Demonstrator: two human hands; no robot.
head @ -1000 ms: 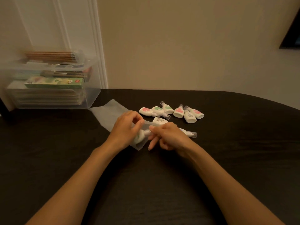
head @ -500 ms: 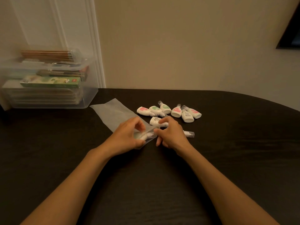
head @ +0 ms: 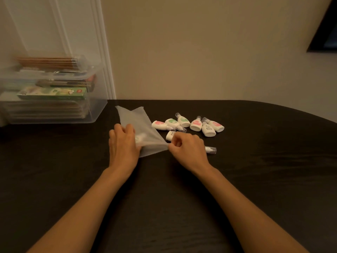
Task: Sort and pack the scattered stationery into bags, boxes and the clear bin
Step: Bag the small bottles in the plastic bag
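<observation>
Left hand [head: 124,143] gripped bag [head: 145,128]; right hand [head: 187,148] pinched its 3 o'clock corner. Risk was an uneven pull tipping it, so the correction tape [head: 140,138] inside slid out.

Frosted bag [head: 145,132] in left hand [head: 123,146] and right hand [head: 188,149]

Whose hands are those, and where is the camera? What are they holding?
They belong to a person, not a machine. The camera sits on the person's head and looks down, so you see their own arms. The left hand grips a frosted bag with something white inside, and the right hand pinches the bag's corner. Little white bottles lie loose on the dark table. A clear bin holding stationery stands at the far left.
</observation>
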